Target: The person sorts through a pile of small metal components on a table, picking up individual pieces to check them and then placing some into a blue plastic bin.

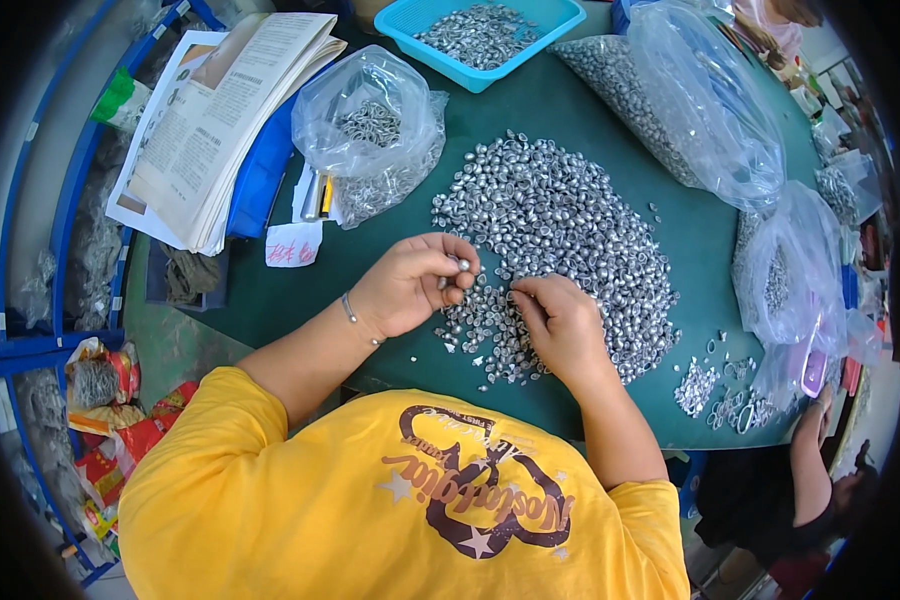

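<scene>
A broad heap of small silver domed metal pieces [560, 200] lies on the green tabletop in front of me. At the heap's near left side my left hand [410, 283] is curled, palm partly up, with a few silver domed pieces between its thumb and fingers. A bracelet circles that wrist. My right hand [567, 325] reaches down into the near part of the heap, thumb and forefinger pinched together. Its fingertips touch the pieces, and whatever they pinch is too small to tell.
A blue plastic basket [450, 68] of metal pieces stands at the far edge. Clear bags [370, 110] of parts sit left and right [710, 110]. Papers [220, 130] lie far left. Small ring-like parts [740, 408] lie near right, beside another person's hand [818, 415].
</scene>
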